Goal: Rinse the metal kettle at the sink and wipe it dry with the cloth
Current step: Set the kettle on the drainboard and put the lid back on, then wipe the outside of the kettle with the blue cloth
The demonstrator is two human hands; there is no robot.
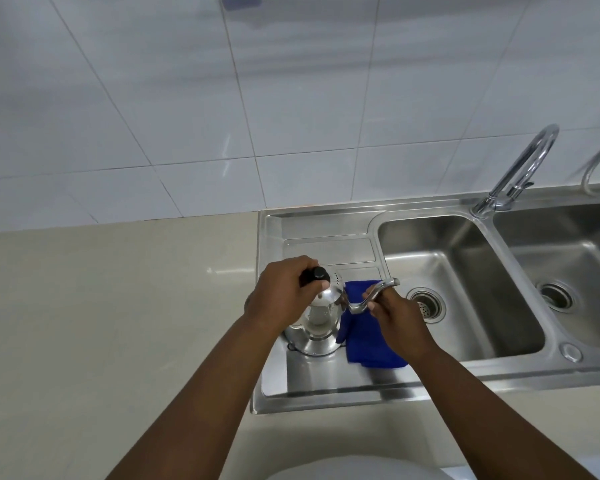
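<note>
**Q.** How were the fingers of the left hand (284,292) set?
**A.** They were curled over the black handle (314,276) at the top of the metal kettle (317,327), with the thumb closing on its near side. The wrist was bent downward and the forearm ran in from the lower left.

**Q.** And the right hand (395,317)?
**A.** Its fingertips and thumb pinched the curved spout (371,294) about midway along. The back of the hand faced up and the forearm entered from the lower right, so the two arms converged on the kettle.

**Q.** Where was the kettle?
**A.** It stood upright on the drainboard (326,379) of the steel sink (527,370), left of the left-hand basin (465,271). Whether its base was fully seated could not be told. The blue cloth (368,341) lay on the drainboard just beside it, under the spout and the right hand. The tap (523,168) stood well apart, behind the basins.
</note>
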